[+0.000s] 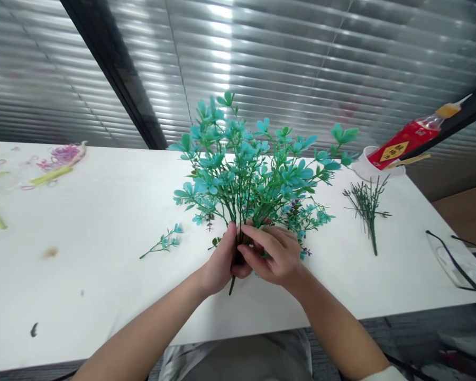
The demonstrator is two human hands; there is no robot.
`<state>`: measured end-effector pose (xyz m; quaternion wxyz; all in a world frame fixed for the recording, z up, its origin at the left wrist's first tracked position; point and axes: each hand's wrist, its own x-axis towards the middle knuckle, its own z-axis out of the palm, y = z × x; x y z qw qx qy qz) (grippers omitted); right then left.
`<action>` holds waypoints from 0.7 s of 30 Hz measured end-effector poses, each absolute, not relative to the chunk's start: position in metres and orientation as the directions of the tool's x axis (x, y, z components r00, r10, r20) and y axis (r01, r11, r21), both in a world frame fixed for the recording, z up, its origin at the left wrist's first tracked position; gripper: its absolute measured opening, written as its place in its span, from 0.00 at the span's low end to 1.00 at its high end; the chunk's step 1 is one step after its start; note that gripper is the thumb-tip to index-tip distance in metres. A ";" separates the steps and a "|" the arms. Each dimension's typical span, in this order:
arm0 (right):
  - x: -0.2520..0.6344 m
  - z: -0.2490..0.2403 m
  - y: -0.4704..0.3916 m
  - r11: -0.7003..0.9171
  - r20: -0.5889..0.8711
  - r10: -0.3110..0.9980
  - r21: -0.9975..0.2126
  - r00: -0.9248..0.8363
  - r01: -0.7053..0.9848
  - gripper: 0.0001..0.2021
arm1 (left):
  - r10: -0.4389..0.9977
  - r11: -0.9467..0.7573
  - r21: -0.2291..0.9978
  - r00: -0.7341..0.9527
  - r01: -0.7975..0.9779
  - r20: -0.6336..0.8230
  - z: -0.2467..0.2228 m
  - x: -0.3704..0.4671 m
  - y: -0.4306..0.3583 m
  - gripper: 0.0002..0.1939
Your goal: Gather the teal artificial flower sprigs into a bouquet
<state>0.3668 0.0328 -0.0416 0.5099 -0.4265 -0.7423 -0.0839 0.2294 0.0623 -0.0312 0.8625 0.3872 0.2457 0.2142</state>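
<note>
A full bunch of artificial stems with teal leaves (238, 164) stands upright above the table's near half. My left hand (222, 264) is wrapped round the gathered stems near their lower end, and a green stem tip sticks out below it. On the right side of the bunch, my right hand (275, 254) has its fingers bent, with thumb and forefinger at the stems just above my left hand's grip. Whether a single stem lies between those fingertips is too small to tell. Behind the hands, more teal sprigs with small purple pieces (295, 206) show.
One loose teal sprig (164, 242) lies left on the white table (103, 264). Bare dark green stems (368, 206), a red bottle (404, 142) in a white holder (365, 165) and glasses (458, 270) are at the right. Purple bands (65, 155) lie far left. Blinds (262, 63) stand behind.
</note>
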 end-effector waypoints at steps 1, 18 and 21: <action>0.367 -0.042 0.033 0.617 0.835 0.539 -0.302 -0.111 0.727 0.18 | 0.559 0.600 0.779 0.791 -0.180 -0.247 -0.031 0.230 0.062 0.39; 0.367 -0.045 0.033 0.669 0.920 0.370 -0.165 -0.132 0.725 0.12 | 0.519 0.601 0.757 0.846 -0.258 -0.124 -0.031 0.227 0.060 0.43; 0.366 -0.043 0.034 0.663 0.928 0.352 -0.155 -0.122 0.732 0.10 | 0.517 0.585 0.771 0.848 -0.254 -0.113 -0.031 0.227 0.060 0.46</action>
